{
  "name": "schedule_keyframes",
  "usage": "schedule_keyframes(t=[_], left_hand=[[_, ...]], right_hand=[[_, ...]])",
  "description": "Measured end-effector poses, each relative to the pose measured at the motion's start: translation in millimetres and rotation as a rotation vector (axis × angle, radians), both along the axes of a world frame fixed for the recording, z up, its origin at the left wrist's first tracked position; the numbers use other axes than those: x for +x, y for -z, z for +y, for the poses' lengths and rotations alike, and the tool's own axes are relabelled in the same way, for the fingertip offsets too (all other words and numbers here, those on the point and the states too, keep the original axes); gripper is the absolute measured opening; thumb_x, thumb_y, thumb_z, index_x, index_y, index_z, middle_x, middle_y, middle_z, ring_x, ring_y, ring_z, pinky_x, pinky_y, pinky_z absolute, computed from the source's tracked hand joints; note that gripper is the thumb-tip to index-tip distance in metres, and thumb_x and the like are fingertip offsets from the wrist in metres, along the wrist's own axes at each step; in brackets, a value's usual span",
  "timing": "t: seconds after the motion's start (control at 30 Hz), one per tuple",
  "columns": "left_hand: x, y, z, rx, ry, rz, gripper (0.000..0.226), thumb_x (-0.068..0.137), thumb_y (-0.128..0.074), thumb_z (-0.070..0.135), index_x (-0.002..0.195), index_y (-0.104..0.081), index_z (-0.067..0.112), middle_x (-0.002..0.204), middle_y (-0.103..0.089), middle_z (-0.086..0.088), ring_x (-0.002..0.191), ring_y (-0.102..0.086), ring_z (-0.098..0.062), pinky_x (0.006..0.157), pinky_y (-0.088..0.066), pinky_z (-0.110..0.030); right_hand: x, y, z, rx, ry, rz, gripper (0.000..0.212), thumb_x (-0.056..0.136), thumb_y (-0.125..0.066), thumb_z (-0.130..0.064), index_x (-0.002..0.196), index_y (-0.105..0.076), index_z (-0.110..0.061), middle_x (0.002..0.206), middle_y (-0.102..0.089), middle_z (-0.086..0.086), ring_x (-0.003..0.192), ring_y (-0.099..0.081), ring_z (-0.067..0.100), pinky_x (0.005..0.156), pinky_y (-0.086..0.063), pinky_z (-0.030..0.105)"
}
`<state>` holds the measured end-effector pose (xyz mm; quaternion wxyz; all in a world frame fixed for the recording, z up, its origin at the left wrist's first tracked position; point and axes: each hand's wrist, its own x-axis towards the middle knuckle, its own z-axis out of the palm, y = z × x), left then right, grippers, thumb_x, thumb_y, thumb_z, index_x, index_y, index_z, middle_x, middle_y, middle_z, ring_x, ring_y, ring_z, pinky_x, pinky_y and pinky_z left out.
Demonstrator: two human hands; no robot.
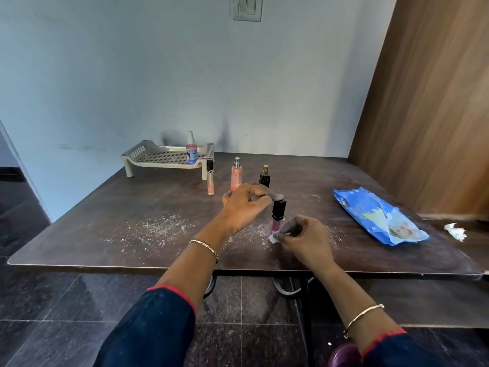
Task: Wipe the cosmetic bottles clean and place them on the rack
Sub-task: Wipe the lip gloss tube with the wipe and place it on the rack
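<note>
A pink lip-gloss bottle with a black cap (278, 211) stands upright on the dark table (105, 215). My left hand (244, 205) pinches the top of its cap. My right hand (304, 238) grips a white wipe (274, 238) pressed against the bottle's lower part. Behind stand a slim peach tube (210, 177), a peach spray bottle (236, 177) and a black perfume bottle (265, 177). A beige rack (148, 157) at the back left holds a pink pump bottle (191, 149).
A blue wet-wipe pack (378, 217) lies to the right, with a crumpled used wipe (455, 231) beyond it. White powder (161, 227) is scattered over the table's front. A wooden panel (428, 102) rises at the right; a wall runs behind.
</note>
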<state>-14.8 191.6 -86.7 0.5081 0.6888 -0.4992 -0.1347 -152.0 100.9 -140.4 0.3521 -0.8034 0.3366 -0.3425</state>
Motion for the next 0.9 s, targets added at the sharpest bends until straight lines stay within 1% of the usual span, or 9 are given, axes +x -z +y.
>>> schedule_keyframes(t=[0.2, 0.3, 0.43, 0.57, 0.67, 0.73, 0.8, 0.83, 0.9], left_hand=[[2.3, -0.9, 1.3, 0.022, 0.001, -0.018, 0.022, 0.075, -0.053, 0.041, 0.086, -0.070, 0.050, 0.092, -0.059, 0.045, 0.114, -0.051, -0.001, 0.111, -0.023, -0.052], [1.4, -2.1, 1.2, 0.010, -0.001, -0.022, 0.023, 0.082, -0.056, 0.033, 0.087, -0.070, 0.050, 0.090, -0.059, 0.045, 0.114, -0.051, -0.001, 0.112, -0.022, -0.052], [2.2, -1.8, 0.3, 0.024, 0.003, -0.029, 0.027, 0.073, -0.050, 0.040, 0.088, -0.070, 0.050, 0.095, -0.061, 0.042, 0.115, -0.052, -0.001, 0.112, -0.022, -0.052], [3.2, -2.8, -1.4, 0.036, -0.004, -0.048, 0.026, 0.073, -0.050, 0.041, 0.087, -0.069, 0.052, 0.093, -0.060, 0.044, 0.116, -0.051, -0.003, 0.112, -0.022, -0.052], [4.1, -2.9, -0.6, 0.035, 0.006, -0.047, 0.018, 0.079, -0.054, 0.042, 0.081, -0.070, 0.049, 0.086, -0.060, 0.043, 0.110, -0.052, -0.002, 0.111, -0.021, -0.054], [4.0, -1.7, -0.4, 0.004, 0.006, -0.061, 0.032, 0.076, -0.051, 0.049, 0.081, -0.074, 0.026, 0.088, -0.067, 0.025, 0.102, -0.054, 0.001, 0.111, -0.020, -0.055], [3.6, -2.4, -0.9, 0.003, -0.017, -0.090, 0.041, 0.078, -0.055, 0.050, 0.080, -0.070, 0.012, 0.095, -0.068, 0.004, 0.100, -0.054, 0.002, 0.112, -0.016, -0.055], [3.4, -3.5, -1.1, 0.009, -0.030, -0.107, 0.035, 0.081, -0.059, 0.048, 0.078, -0.070, 0.015, 0.098, -0.068, 0.002, 0.102, -0.054, 0.001, 0.113, -0.012, -0.055], [3.9, -5.8, -3.0, 0.030, -0.045, -0.138, 0.018, 0.080, -0.065, 0.048, 0.070, -0.070, 0.033, 0.099, -0.068, 0.016, 0.110, -0.054, -0.004, 0.113, -0.006, -0.055]], right_hand=[[4.4, -20.9, 7.5, -0.028, -0.018, -0.368, 0.024, 0.066, -0.085, -0.008, 0.066, -0.065, -0.022, 0.065, -0.068, -0.008, 0.060, -0.063, 0.002, 0.059, -0.050, 0.013], [3.8, -10.8, 4.8, 0.053, -0.022, -0.315, 0.022, 0.065, -0.086, -0.010, 0.068, -0.066, -0.018, 0.063, -0.068, -0.007, 0.059, -0.063, 0.002, 0.060, -0.053, 0.017], [1.8, 4.2, -2.4, 0.132, -0.061, -0.125, 0.022, 0.064, -0.086, -0.010, 0.066, -0.065, -0.015, 0.060, -0.069, -0.002, 0.058, -0.066, 0.011, 0.062, -0.057, 0.032], [-1.6, -2.3, -4.1, 0.085, -0.008, -0.150, 0.026, 0.066, -0.084, -0.004, 0.064, -0.064, -0.021, 0.057, -0.067, -0.011, 0.055, -0.064, 0.001, 0.057, -0.052, 0.015], [-3.0, -10.5, 3.6, -0.019, 0.057, -0.365, 0.027, 0.071, -0.081, -0.006, 0.073, -0.063, -0.025, 0.068, -0.069, -0.010, 0.066, -0.066, 0.001, 0.064, -0.053, 0.016], [-2.0, -12.9, 13.2, -0.118, 0.047, -0.404, 0.024, 0.075, -0.077, -0.003, 0.079, -0.066, -0.024, 0.076, -0.069, -0.013, 0.073, -0.067, 0.000, 0.068, -0.052, 0.013], [-1.2, -9.1, 20.0, -0.287, 0.038, -0.351, 0.019, 0.078, -0.073, -0.004, 0.083, -0.069, -0.022, 0.080, -0.069, -0.013, 0.075, -0.066, 0.002, 0.069, -0.053, 0.018], [-0.8, -4.5, 19.7, -0.398, 0.025, -0.300, 0.015, 0.079, -0.071, -0.006, 0.083, -0.070, -0.021, 0.081, -0.068, -0.012, 0.073, -0.065, 0.005, 0.067, -0.054, 0.025], [-1.0, 5.4, 17.4, -0.607, -0.005, -0.159, 0.008, 0.081, -0.064, -0.013, 0.084, -0.069, -0.019, 0.081, -0.064, -0.006, 0.068, -0.062, 0.016, 0.057, -0.051, 0.035]])
